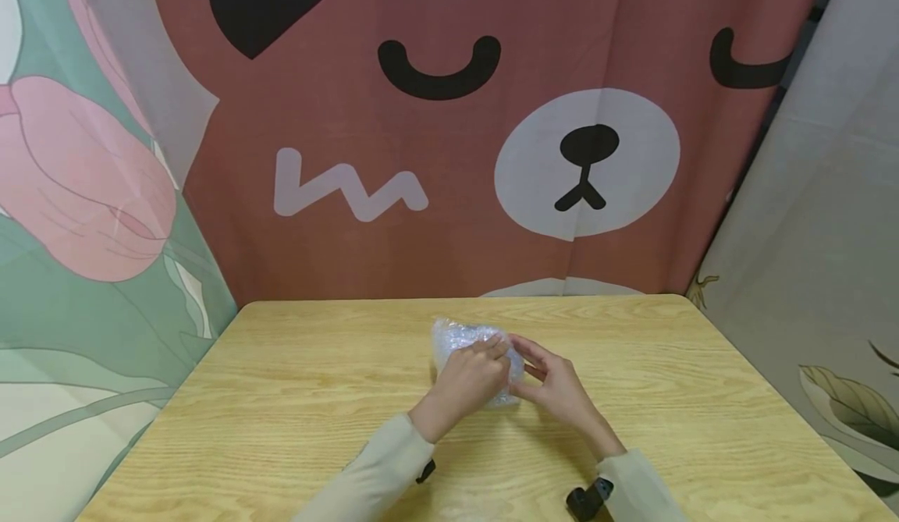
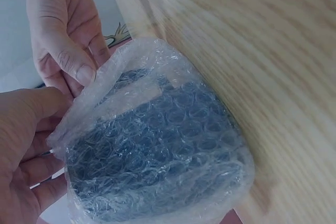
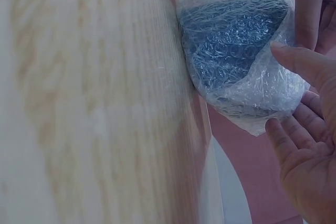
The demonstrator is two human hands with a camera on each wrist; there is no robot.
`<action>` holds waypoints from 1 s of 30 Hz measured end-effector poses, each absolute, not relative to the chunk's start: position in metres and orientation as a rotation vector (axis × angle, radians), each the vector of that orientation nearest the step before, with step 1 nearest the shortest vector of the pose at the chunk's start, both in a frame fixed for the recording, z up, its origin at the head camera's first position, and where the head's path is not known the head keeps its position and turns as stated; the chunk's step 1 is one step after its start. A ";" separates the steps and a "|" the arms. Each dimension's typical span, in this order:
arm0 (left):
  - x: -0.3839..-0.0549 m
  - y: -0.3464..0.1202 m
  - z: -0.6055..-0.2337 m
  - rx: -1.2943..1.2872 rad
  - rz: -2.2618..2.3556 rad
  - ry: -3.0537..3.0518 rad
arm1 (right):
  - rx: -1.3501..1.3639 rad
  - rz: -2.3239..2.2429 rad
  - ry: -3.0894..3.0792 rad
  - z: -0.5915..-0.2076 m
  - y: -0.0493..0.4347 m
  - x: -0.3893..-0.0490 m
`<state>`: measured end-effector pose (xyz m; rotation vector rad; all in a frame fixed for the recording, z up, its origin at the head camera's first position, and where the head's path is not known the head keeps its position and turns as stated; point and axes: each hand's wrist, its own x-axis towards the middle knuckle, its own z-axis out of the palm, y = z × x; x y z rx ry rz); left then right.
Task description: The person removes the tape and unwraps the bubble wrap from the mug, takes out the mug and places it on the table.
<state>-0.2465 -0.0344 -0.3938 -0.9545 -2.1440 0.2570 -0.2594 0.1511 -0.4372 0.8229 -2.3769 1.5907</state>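
Observation:
A package in clear bubble wrap (image 1: pixel 453 337) stands on the wooden table, with something dark blue and a pale patch showing through the wrap in the left wrist view. My left hand (image 1: pixel 469 380), its fingers curled, grips the wrap's near edge. From the right, my right hand (image 1: pixel 560 388) holds the package between thumb and fingers. The right wrist view shows the right thumb (image 3: pixel 302 62) on the loose wrap and the other fingers (image 3: pixel 299 129) around its edge. What exactly lies inside is blurred by the bubbles.
The wooden table (image 1: pixel 281 397) reaches to a curtain (image 1: pixel 449 249) with a bear face behind it. Patterned curtains hang at the left (image 1: pixel 91 194) and the right (image 1: pixel 808 233). Small black devices sit at both wrists, one (image 1: pixel 588 498) by the right sleeve.

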 end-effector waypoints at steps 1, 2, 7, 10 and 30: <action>-0.247 -0.034 -0.394 -0.953 0.256 -2.146 | 0.825 1.590 -2.375 -0.437 0.151 -0.259; -0.247 -0.034 -0.394 -0.954 0.255 -2.148 | 0.828 1.592 -2.371 -0.437 0.151 -0.260; -0.245 -0.031 -0.393 -0.944 0.239 -2.164 | 0.840 1.592 -2.367 -0.437 0.151 -0.260; -0.245 -0.030 -0.393 -0.935 0.236 -2.173 | 0.825 1.594 -2.374 -0.436 0.151 -0.260; -0.249 -0.026 -0.399 -0.870 0.221 -2.069 | 0.793 1.598 -2.387 -0.437 0.150 -0.259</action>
